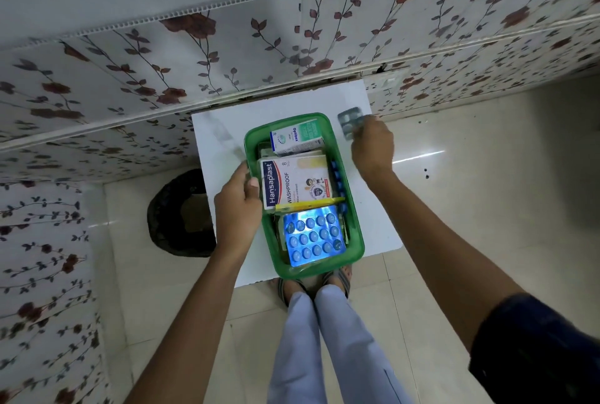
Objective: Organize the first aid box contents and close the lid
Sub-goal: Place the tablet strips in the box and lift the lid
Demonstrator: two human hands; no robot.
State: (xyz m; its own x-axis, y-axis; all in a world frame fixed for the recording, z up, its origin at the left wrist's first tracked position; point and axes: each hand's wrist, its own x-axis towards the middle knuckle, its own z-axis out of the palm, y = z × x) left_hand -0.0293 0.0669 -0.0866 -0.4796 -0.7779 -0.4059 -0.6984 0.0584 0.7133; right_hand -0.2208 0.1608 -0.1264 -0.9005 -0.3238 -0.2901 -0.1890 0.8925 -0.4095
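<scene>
A green plastic first aid box (355, 228) stands open on a small white table (224, 131). Inside lie a white Hansaplast plaster box (293, 181), a white and green Optibax carton (297, 137) at the far end, a yellow strip (308, 206) and a blue blister pack of tablets (313, 238) at the near end. My left hand (237, 209) grips the box's left rim, thumb against the Hansaplast box. My right hand (373, 147) is right of the box, pinching a grey blister strip (349, 121) above the table. A clear lid (227, 140) appears to lie left of the box.
A dark round bin (178, 212) sits on the floor left of the table. A floral-patterned wall (194, 56) runs behind the table and along the left. My legs and sandalled feet (311, 286) stand at the table's near edge on pale floor tiles.
</scene>
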